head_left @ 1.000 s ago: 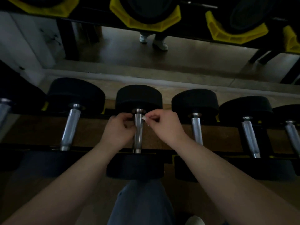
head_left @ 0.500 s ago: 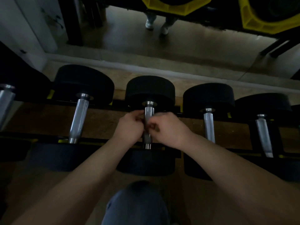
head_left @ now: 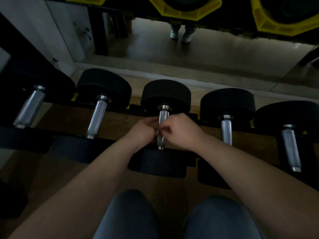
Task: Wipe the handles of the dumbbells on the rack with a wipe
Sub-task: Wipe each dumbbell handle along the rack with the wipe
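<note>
A row of black dumbbells with chrome handles lies on the low rack (head_left: 110, 140). Both my hands meet at the middle dumbbell's handle (head_left: 163, 118). My left hand (head_left: 142, 133) curls its fingers against the handle's left side. On the other side, my right hand (head_left: 180, 131) pinches at the handle's middle. The wipe (head_left: 157, 134) shows only as a small pale bit between the fingertips; the rest is hidden by the fingers. The handle's far end and near collar stay uncovered.
Neighbouring handles lie left (head_left: 97, 119), far left (head_left: 28, 109), right (head_left: 226, 130) and far right (head_left: 290, 147). Yellow cradles (head_left: 186, 9) of an upper tier hang overhead. A mirror behind the rack reflects white shoes (head_left: 181, 34). My knees (head_left: 131, 216) are below.
Both hands slid along the handle from its far end toward its middle and closed together. The white wipe tip seen at my right fingertips is now mostly hidden. The view shifted.
</note>
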